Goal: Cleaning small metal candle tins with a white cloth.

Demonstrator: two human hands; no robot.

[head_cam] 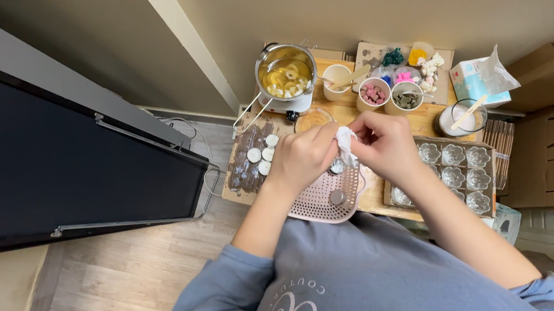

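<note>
From the head view, a small wooden table (370,197) stands tight in a corner: beige wall behind, a big dark screen (52,165) leaning at the left, cardboard boxes (550,147) at the right. Open floor lies only at the lower left, grey wood planks. The tabletop is crowded nearly to every edge.

Both hands meet over the table's middle. The left hand (301,156) is curled, fingers closed on a small object that I cannot make out. The right hand (385,144) pinches a crumpled white tissue (346,143) against it. Just beneath lies a pink perforated mat (326,202), rounded, overhanging the near edge.

Behind the hands stands a shiny steel pot (286,76) of yellow liquid with pale pieces floating in it. Beside it are cream cups (373,94) of pink and grey chunks. White discs (262,156) lie on a dark board at the left. At the right, a tray of clear flower-shaped glass holders (460,170), glossy and ribbed.

A pale blue tissue box (478,79) sits at the far right, a white sheet sticking up.
</note>
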